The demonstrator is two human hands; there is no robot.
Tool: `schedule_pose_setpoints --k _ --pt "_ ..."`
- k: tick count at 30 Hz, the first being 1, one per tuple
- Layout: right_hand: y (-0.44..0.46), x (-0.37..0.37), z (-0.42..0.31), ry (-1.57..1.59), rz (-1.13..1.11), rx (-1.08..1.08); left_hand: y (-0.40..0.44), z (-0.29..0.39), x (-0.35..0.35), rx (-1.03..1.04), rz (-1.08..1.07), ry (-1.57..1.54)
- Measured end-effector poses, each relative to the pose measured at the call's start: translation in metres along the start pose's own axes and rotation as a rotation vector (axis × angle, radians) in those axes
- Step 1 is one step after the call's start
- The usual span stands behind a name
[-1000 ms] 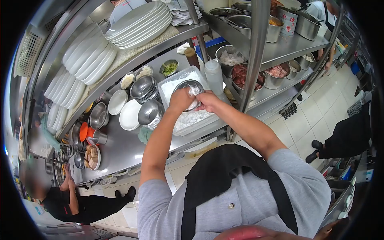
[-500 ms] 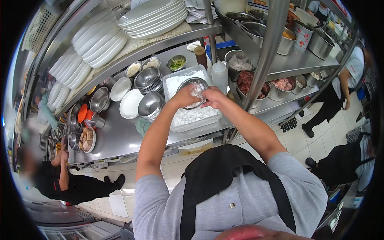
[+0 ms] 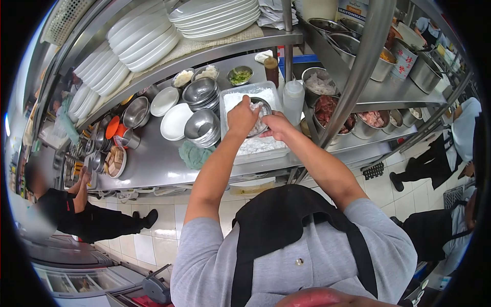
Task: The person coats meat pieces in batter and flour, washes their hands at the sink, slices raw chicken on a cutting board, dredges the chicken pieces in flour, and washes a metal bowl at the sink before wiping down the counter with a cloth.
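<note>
1 sec ago my L hand [image 3: 243,116] sat low on the near left part of the small metal bowl [image 3: 266,108], w/ its fingers bent down into it. Now that hand is further up the bowl's left side, w/ one fingertip by the far rim. My head has turned a bit too, so all the stuff sits in diff spots in my view. The bowl is still over the middle of the big tub [image 3: 263,157], like it was

My L hand is half curled, w/ its fingers bent over a white lump [image 3: 258,122] in the bowl. I can't tell if they squeeze it tight, b/c my own hand hides a lot. My R hand [image 3: 277,125] is closed on the bowl's side, thumb up top & the other fingers down below. My 2 hands are close, w/ the lump & bowl btwn them

Under the bowl, the tub has white powder [image 3: 258,146] in it, at the near end & the far end. Just left of the tub is a pile of metal bowls [image 3: 200,125], & left of its near end a green cloth [image 3: 195,155]. Just right of the tub is a clear squeeze bottle [image 3: 293,100]. Past its far end are a brown bottle [image 3: 271,72] & a dish of green bits [image 3: 240,77]. Way off left of the tub, a worker in black [image 3: 71,210] is at the same table
</note>
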State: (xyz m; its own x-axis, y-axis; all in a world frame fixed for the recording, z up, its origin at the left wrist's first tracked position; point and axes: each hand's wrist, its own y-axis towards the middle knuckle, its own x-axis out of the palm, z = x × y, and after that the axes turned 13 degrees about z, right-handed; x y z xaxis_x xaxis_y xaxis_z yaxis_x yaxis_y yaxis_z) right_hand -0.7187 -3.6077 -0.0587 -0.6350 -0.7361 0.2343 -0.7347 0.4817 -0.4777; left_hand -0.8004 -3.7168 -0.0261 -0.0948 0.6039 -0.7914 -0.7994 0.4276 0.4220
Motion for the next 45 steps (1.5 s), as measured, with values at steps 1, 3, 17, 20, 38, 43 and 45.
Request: schedule_pose_setpoints --k 1,3,17,20,38,43,45 --pt "0.003 -0.003 -0.001 0.012 0.001 0.013 -0.003 -0.005 0.011 0.034 0.079 -0.012" --pt "0.015 -0.012 -0.001 -0.007 -0.017 0.015 -0.001 -0.039 0.039 0.269 0.11 -0.113" --pt "0.017 -0.011 -0.009 -0.096 -0.077 0.015 0.0 -0.027 0.011 0.204 -0.228 -0.263" --pt "0.002 -0.006 -0.008 -0.066 -0.055 -0.048 0.004 -0.02 0.007 0.049 -0.203 -0.15" --pt "0.006 -0.02 -0.008 -0.066 -0.033 -0.01 -0.002 -0.025 0.014 0.198 -0.39 -0.415" --pt "-0.013 -0.007 -0.006 -0.083 -0.027 -0.041 -0.004 -0.008 0.009 -0.009 -0.082 -0.151" --pt "-0.013 -0.004 -0.005 -0.048 -0.012 -0.036 0.001 0.009 -0.002 -0.083 -0.075 -0.091"
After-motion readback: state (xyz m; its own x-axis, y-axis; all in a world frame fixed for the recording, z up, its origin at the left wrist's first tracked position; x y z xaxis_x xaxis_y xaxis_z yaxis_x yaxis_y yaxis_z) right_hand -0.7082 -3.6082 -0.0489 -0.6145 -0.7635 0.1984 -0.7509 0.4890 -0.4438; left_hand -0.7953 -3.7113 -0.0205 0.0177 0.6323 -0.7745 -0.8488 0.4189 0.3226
